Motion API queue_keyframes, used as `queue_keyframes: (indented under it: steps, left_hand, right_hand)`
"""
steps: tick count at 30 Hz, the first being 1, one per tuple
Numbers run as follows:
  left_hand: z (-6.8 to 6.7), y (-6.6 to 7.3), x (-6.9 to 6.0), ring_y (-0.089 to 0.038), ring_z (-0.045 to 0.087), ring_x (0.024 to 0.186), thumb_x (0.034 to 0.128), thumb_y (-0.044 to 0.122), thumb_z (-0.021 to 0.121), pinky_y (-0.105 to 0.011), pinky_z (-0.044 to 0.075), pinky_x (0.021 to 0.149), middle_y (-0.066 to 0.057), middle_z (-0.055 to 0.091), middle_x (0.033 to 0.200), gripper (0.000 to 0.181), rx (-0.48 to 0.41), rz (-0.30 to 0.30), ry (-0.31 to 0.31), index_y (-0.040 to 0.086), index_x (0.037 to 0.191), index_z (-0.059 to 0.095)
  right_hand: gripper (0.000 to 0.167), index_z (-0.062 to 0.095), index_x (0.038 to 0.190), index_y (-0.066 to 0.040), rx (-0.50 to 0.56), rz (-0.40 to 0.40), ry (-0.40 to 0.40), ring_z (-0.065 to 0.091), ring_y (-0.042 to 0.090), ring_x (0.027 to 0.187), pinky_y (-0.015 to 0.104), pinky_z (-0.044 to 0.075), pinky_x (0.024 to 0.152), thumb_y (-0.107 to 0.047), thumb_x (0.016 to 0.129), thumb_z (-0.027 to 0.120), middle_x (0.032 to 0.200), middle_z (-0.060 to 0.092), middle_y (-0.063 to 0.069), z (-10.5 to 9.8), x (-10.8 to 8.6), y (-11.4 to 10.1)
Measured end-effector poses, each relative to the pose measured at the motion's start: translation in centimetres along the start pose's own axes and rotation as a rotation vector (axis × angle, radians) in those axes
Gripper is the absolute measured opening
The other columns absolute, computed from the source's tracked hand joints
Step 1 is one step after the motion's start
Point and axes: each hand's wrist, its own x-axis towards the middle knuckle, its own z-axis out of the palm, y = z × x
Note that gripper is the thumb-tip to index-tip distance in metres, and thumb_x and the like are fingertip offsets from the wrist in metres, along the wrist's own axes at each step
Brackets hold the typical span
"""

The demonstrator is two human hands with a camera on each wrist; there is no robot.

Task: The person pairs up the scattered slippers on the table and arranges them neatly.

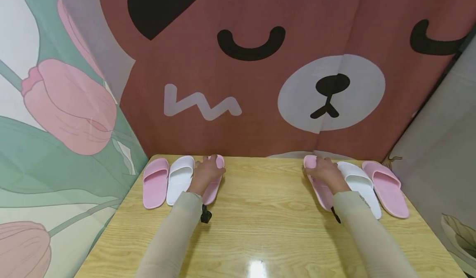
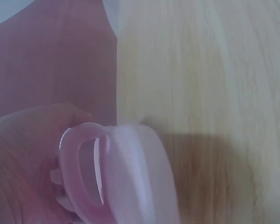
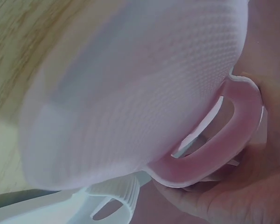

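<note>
My left hand (image 1: 205, 174) grips the strap end of a pink slipper (image 1: 213, 192) near the table's back edge. Close up in the left wrist view, the pink slipper (image 2: 135, 182) has its open strap loop beside the palm and thumb. To the right, my right hand (image 1: 328, 174) holds another pink slipper (image 1: 322, 193) by its strap end. That pink slipper (image 3: 144, 102) fills much of the right wrist view, its ridged footbed turned towards the camera. Some fingers are hidden behind the straps in both wrist views.
Left of the left hand lie a white slipper (image 1: 178, 189) and a pink slipper (image 1: 155, 192). On the right, a white slipper (image 1: 364, 191) and a pink slipper (image 1: 388, 195) lie side by side. A bear-print curtain (image 1: 256, 88) hangs behind the wooden table (image 1: 260, 212).
</note>
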Motion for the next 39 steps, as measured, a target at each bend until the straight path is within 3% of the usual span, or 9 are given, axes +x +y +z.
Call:
queue_keyframes:
  steps: [8, 18, 24, 39]
  left_hand:
    - [-0.3, 0.8, -0.2, -0.054, 0.036, 0.134, 0.0883, 0.047, 0.068, -0.070, 0.038, 0.100, -0.021, 0.036, 0.154, 0.078, -0.022, -0.006, -0.001, 0.015, 0.154, 0.040]
    - [-0.6, 1.8, -0.6, -0.052, 0.038, 0.133, 0.0887, 0.046, 0.069, -0.068, 0.039, 0.100, -0.021, 0.038, 0.152, 0.077, -0.051, 0.005, 0.008, 0.013, 0.153, 0.041]
    - [-0.5, 2.1, -0.6, -0.051, 0.038, 0.133, 0.0883, 0.046, 0.070, -0.067, 0.040, 0.100, -0.021, 0.038, 0.152, 0.078, -0.049, -0.003, 0.005, 0.014, 0.153, 0.041]
    - [-0.5, 3.2, -0.6, -0.051, 0.040, 0.132, 0.0895, 0.047, 0.069, -0.066, 0.040, 0.100, -0.018, 0.037, 0.153, 0.077, -0.042, 0.007, 0.004, 0.016, 0.154, 0.040]
  right_hand:
    - [0.095, 0.028, 0.151, 0.014, 0.012, 0.025, -0.032, 0.031, 0.064, 0.132, 0.072, 0.028, 0.108, -0.055, 0.093, 0.057, 0.147, 0.029, 0.044, -0.5, -0.3, -1.0]
    - [0.086, 0.039, 0.148, 0.008, 0.012, 0.017, -0.006, 0.037, 0.057, 0.131, 0.074, 0.027, 0.106, -0.056, 0.092, 0.054, 0.146, 0.037, 0.039, -0.5, -0.4, -1.8]
    - [0.090, 0.034, 0.147, 0.014, 0.017, 0.013, 0.006, 0.033, 0.062, 0.132, 0.072, 0.024, 0.109, -0.054, 0.092, 0.056, 0.145, 0.035, 0.042, -0.2, -0.2, -2.2]
    - [0.088, 0.037, 0.147, 0.009, 0.028, 0.064, 0.024, 0.041, 0.060, 0.125, 0.069, 0.040, 0.098, -0.053, 0.089, 0.059, 0.140, 0.040, 0.039, 0.0, 0.0, -3.5]
